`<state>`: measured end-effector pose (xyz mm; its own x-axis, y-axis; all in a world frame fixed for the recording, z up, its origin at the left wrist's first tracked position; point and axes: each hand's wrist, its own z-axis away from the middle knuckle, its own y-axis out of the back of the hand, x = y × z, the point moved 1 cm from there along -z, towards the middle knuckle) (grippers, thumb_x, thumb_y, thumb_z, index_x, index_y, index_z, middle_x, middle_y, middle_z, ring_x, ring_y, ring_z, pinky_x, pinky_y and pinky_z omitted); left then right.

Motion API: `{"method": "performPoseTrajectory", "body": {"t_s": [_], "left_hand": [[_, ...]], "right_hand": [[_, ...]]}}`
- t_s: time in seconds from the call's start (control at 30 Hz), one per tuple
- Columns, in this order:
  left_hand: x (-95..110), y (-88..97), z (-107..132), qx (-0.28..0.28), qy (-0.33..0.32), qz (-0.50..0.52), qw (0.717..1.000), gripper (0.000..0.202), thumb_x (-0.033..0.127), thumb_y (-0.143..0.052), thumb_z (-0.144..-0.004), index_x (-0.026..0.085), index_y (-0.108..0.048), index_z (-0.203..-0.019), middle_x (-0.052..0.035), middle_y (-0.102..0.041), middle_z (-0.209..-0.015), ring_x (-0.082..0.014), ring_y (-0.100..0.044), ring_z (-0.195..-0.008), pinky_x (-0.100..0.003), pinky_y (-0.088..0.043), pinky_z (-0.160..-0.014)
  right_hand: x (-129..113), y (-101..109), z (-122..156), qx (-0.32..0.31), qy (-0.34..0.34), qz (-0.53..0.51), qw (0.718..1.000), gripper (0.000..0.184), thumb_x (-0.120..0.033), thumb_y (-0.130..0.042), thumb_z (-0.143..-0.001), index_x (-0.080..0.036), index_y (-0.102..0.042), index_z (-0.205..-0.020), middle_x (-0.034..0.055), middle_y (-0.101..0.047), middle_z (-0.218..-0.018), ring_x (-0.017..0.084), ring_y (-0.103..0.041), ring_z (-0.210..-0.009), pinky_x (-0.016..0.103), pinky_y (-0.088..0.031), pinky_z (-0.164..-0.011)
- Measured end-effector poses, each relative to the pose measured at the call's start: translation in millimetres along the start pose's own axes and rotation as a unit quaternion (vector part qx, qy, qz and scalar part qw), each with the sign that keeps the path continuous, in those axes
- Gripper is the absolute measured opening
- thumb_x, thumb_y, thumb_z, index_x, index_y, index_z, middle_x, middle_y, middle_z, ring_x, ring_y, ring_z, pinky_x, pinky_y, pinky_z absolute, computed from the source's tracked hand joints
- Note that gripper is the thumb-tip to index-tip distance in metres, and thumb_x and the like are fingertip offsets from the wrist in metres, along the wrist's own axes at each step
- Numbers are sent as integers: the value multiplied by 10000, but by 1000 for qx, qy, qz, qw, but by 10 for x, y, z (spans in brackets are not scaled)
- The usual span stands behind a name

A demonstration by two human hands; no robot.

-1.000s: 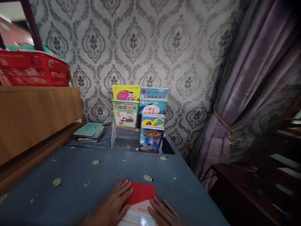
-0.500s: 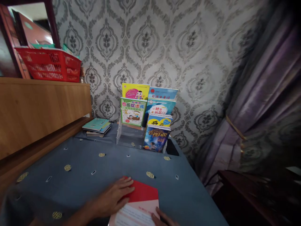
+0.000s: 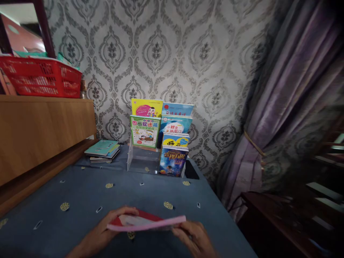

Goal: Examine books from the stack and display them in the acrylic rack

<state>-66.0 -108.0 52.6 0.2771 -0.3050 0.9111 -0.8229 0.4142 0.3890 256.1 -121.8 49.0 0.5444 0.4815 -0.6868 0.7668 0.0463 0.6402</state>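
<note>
I judge the step as handling: left hand (image 3: 105, 221) and right hand (image 3: 195, 235) pinch opposite ends of the book (image 3: 147, 225), tilted nearly edge-on over the blue cloth (image 3: 134, 196), left of its right edge; next move calls for an even grip.

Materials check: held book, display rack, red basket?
Held book: likely paper; thin, gently curved edge. Finish unclear at this angle.

Display rack: clear, glossy plastic, perhaps acrylic; the patterned blue cover shows through it.

Red basket: probably molded plastic, smooth-looking; uniform color, regularly slotted walls.
</note>
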Motion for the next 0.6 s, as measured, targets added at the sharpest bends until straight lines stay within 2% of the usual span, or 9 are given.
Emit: {"method": "performPoseTrajectory", "body": {"t_s": [0.1, 0.2, 0.3, 0.37, 0.43, 0.5, 0.57, 0.6], "left_hand": [[62, 14, -140, 36, 32, -9, 999, 510, 623, -449, -944, 292, -661, -1270, -38, -647, -1347, -278, -571, -1266, -453, -409, -1135], [97, 70, -335, 57, 34, -2, 998, 491, 569, -486, -936, 275, -634, -1299, -37, -641, -1355, -269, -552, -1281, -451, -380, -1158], [87, 162, -580, 30, 10, 11, 999, 440, 460, -517, -929, 247, -626, -1298, -46, -658, -1325, -254, -565, -1254, -453, -402, -1138], [86, 262, -768, -10, 9, 8, 1000, 423, 392, -548, -904, 223, -626, -1284, -57, -685, -1271, -248, -609, -1171, -451, -473, -1065], [132, 415, -982, -43, 24, -5, 999, 417, 354, -551, -881, 188, -629, -1256, -71, -715, -1191, -244, -653, -1050, -431, -552, -929], [259, 634, -1236, -49, 27, -29, 998, 406, 331, -537, -857, 153, -640, -1206, -87, -728, -1128, -247, -672, -971, -403, -577, -827], [471, 911, -1530, -29, -6, -70, 997, 406, 297, -514, -830, 144, -644, -1183, -81, -728, -1123, -256, -662, -1018, -390, -566, -849], [598, 1066, -1687, -2, -37, -100, 994, 416, 282, -513, -805, 138, -643, -1173, -78, -727, -1124, -262, -657, -1031, -392, -559, -870]], "right_hand": [[-229, 85, -299, -20, -39, -106, 993, 547, -667, -474, -923, -215, -776, -870, 23, -733, -754, 187, -675, -673, 271, -580, -645], [-270, 163, -553, -21, -68, -175, 982, 591, -707, -509, -881, -181, -771, -946, 59, -735, -816, 205, -676, -719, 314, -593, -658], [-155, 181, -762, -46, -98, -213, 971, 657, -759, -537, -828, -147, -756, -924, 64, -713, -762, 208, -669, -683, 333, -597, -606], [-62, 184, -913, -51, -118, -231, 965, 684, -781, -557, -794, -134, -742, -917, 64, -703, -751, 211, -673, -685, 351, -603, -610], [-6, 217, -1113, -52, -126, -240, 961, 708, -799, -578, -759, -123, -730, -902, 68, -701, -753, 217, -677, -690, 377, -609, -633], [-14, 311, -1394, -47, -115, -231, 965, 720, -807, -582, -745, -113, -717, -884, 74, -704, -762, 220, -677, -692, 399, -610, -667], [-99, 480, -1757, -22, -77, -195, 977, 707, -793, -571, -765, -112, -705, -900, 84, -716, -815, 220, -673, -726, 397, -603, -701], [-166, 586, -1960, -2, -52, -165, 985, 696, -788, -564, -775, -116, -699, -897, 85, -717, -825, 223, -668, -740, 385, -597, -694]]}}
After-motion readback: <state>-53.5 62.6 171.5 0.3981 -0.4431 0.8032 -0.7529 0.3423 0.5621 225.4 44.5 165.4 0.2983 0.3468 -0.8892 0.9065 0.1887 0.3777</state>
